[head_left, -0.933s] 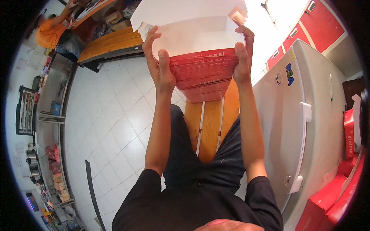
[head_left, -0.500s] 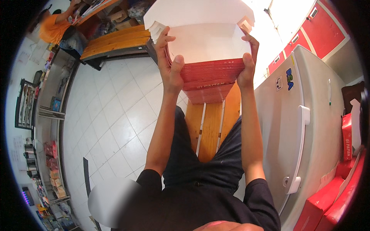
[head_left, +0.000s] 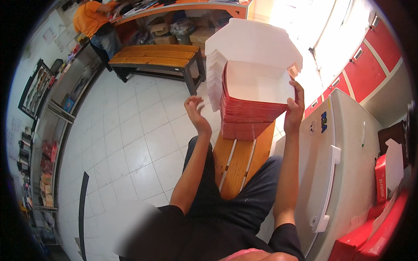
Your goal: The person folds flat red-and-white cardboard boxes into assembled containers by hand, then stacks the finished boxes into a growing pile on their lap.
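A tall stack of nested cardboard boxes (head_left: 248,117), red outside and white inside, stands on the slatted wooden bench (head_left: 233,174) between my legs. Their white lids (head_left: 252,41) are flipped up at the far side, with several white flaps fanned out at the left. My right hand (head_left: 294,106) grips the front right corner of the top box, its thumb in front and fingers along the side. Apart from the stack, on its left, my left hand (head_left: 198,115) is in the air with fingers loosely bent and nothing in it.
A grey-white fridge (head_left: 322,165) stands close on my right, with red boxes (head_left: 361,235) beside it. Red cabinets (head_left: 370,65) line the far right. Another wooden bench (head_left: 154,56) is ahead left, near a person in orange (head_left: 93,21). Shelves (head_left: 54,143) run along the left.
My left hand has let go of the boxes and moved off to the left. The raised boxes have come down onto the stack, and my right hand stays on the corner. The view has shifted.
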`<state>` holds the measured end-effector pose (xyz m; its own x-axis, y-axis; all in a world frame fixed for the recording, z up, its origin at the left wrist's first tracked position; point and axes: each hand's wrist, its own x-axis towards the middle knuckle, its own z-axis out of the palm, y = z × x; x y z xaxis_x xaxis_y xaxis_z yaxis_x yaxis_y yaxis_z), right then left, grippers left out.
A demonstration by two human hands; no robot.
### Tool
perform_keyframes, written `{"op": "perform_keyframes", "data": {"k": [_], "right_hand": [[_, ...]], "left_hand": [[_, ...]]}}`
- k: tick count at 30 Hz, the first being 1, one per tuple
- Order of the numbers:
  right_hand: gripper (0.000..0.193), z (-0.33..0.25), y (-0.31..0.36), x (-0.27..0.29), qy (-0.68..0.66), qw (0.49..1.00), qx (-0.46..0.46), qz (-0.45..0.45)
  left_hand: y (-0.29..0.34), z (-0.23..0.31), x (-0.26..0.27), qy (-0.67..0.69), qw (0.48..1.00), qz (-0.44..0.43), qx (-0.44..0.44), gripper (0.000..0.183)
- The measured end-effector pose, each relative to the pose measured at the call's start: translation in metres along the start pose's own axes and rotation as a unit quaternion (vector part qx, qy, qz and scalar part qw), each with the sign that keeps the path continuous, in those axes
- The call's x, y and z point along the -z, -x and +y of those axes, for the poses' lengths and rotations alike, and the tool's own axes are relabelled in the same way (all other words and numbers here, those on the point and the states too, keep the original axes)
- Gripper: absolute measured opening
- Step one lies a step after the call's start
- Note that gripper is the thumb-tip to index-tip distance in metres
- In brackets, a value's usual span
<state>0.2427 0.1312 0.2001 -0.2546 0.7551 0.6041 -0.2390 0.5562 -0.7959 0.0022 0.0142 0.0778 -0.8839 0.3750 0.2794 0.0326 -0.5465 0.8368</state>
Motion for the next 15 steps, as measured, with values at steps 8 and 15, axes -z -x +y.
{"op": "perform_keyframes", "data": {"k": [8, 15], "right_hand": [[0.077, -0.035, 0.055, 0.035, -0.05, 0.997, -0.029, 0.049], [0.055, -0.092, 0.13, 0.07, -0.067, 0.942, -0.237, 0.226]], "left_hand": [[0.02, -0.122, 0.086, -0.073, 0.867, -0.117, 0.479, 0.076], [0.032, -0.142, 0.086, -0.139, 0.887, -0.365, 0.248, 0.049]]}}
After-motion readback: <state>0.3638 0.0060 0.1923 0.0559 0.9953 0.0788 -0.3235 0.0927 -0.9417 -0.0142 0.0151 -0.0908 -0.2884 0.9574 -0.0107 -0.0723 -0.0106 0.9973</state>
